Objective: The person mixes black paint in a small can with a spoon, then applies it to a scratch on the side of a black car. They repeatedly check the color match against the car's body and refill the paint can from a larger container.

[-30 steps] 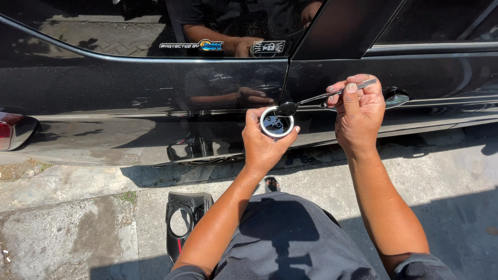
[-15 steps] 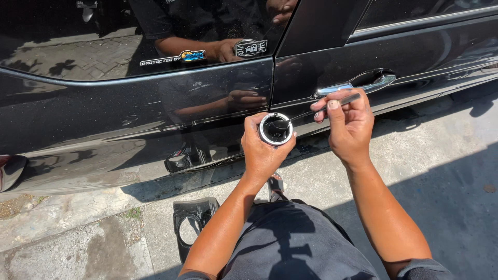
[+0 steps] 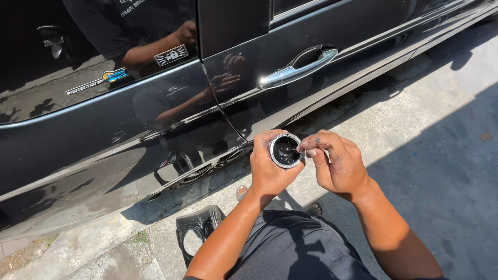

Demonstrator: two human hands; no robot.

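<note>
My left hand (image 3: pixel 270 171) grips a small round tin (image 3: pixel 285 151) with a silver rim and dark contents, held up in front of a black car door (image 3: pixel 155 129). My right hand (image 3: pixel 334 163) is pinched on a thin stick-like tool (image 3: pixel 300 151) whose tip dips into the tin from the right. Most of the tool is hidden by my fingers. Both hands hover above my lap in dark grey shorts (image 3: pixel 301 249).
A chrome door handle (image 3: pixel 298 70) sits on the rear door above the hands. A black plastic trim piece (image 3: pixel 197 231) with a round hole lies on the concrete ground by my left knee. Paved ground (image 3: pixel 446 129) stretches to the right.
The view has swung so the car sits higher and more tilted. My hands dropped away from the door, and my right hand brought the tool tip from the door into the tin.
</note>
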